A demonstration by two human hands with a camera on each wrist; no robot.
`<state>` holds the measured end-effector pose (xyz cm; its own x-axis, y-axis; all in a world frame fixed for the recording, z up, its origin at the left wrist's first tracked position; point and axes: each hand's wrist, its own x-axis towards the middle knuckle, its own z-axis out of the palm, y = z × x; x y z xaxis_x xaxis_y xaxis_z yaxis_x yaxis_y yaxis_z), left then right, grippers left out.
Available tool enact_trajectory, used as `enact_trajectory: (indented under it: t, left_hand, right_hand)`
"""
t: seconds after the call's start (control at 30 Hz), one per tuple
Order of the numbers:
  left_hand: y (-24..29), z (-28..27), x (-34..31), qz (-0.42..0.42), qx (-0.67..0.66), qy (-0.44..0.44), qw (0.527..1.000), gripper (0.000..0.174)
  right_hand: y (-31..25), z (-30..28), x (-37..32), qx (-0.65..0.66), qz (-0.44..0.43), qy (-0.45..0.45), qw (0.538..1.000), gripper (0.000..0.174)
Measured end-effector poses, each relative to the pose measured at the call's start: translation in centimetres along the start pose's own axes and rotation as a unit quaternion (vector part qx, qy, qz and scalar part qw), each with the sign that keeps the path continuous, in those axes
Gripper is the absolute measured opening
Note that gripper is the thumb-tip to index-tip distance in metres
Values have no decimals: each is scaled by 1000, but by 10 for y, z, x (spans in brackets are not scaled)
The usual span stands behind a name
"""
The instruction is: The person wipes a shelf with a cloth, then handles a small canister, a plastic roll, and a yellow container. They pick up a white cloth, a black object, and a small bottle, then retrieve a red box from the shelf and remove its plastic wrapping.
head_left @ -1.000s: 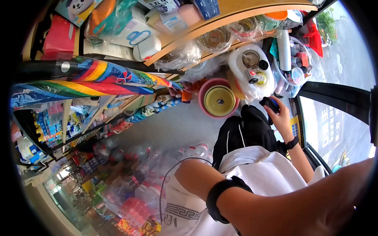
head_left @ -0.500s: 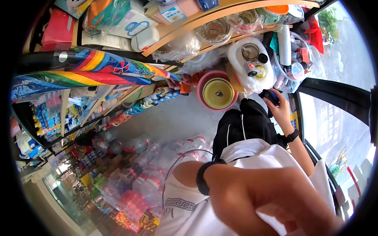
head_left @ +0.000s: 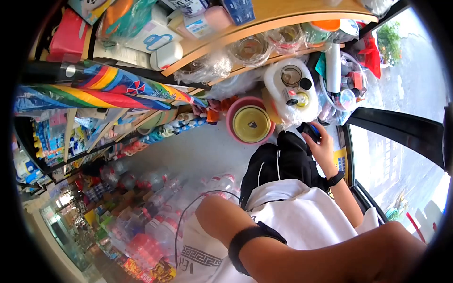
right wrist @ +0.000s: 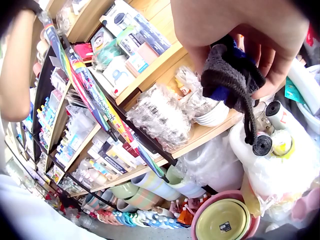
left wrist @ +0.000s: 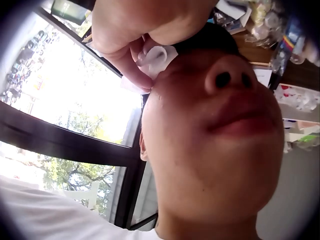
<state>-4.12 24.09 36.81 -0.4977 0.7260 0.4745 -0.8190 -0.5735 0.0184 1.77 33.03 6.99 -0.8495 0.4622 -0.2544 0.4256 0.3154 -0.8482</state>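
In the left wrist view, my left hand (left wrist: 150,25) pinches a crumpled white tissue (left wrist: 159,59) against the upper side of a face (left wrist: 215,150), near the eye. The head view shows the left arm (head_left: 330,243) running to the lower right, its hand out of sight. My right hand (head_left: 322,150) holds a dark blue and black item (head_left: 309,131) above the knees. In the right wrist view, this hand (right wrist: 245,30) has its fingers curled round a bundle of black and blue fabric (right wrist: 227,75) with a hanging loop.
Rainbow umbrellas (head_left: 122,85) lie across shelves of goods at left. Nested yellow and pink basins (head_left: 251,123) stand on the floor beside a wrapped white container (head_left: 290,89). Bottles (head_left: 155,221) fill the lower left; a dark window frame (head_left: 396,134) borders the right.
The left hand, a blur at the lower right half a second ago, has left the head view, and its forearm now stretches to the right. The right hand keeps its hold. The head view has shifted slightly.
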Motion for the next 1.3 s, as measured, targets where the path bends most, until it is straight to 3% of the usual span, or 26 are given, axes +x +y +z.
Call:
enact_trajectory:
  t: [0.03,0.23,0.4,0.6,0.93,0.97,1.0,1.07,1.1,1.13,1.17,1.2,1.23,1.27,1.3]
  left_hand:
    - [0,1,0,7,7,9,1000,31]
    - [31,15,-18,-17,90,44,995,26]
    - [71,20,-31,-31,146,-15,989,23]
    - [105,31,-46,51,163,-66,983,20]
    - [121,52,-58,175,165,-44,970,20]
    - [138,107,-76,83,353,193,912,16]
    - [133,100,-74,85,351,194,912,16]
    - [120,82,-68,193,366,208,886,6]
    - [123,93,-56,193,369,211,884,6]
    - [127,112,-35,-15,430,464,774,9]
    - [126,114,-29,-13,431,462,775,9]
    - [125,111,-23,-209,462,595,624,10]
    - [119,69,-46,-76,524,422,736,14]
    - [114,29,-68,4,584,316,747,23]
    - [113,4,-79,9,602,307,737,34]
  right_hand:
    - [-1,-3,-1,-10,36,-12,999,45]
    - [18,-5,-1,11,19,0,1000,45]
    - [11,-11,-4,22,52,6,998,43]
    - [13,-10,-1,25,15,20,999,43]
    - [-1,-9,-2,-10,21,5,1000,44]
    - [-2,-10,-3,-13,23,5,1000,44]
    - [-3,-10,-4,-15,20,8,1000,44]
    - [-3,-5,-3,-12,15,5,1000,44]
    - [-1,-4,-3,-3,15,4,1000,45]
    - [1,-5,-3,2,14,4,1000,46]
    - [-6,-7,-3,-11,28,-5,1000,44]
    - [-4,-8,-1,-11,24,-3,1000,44]
    - [0,-7,-1,15,11,4,1000,43]
    - [2,-7,-2,42,-2,12,999,42]
    - [0,-9,-1,117,50,-7,992,41]
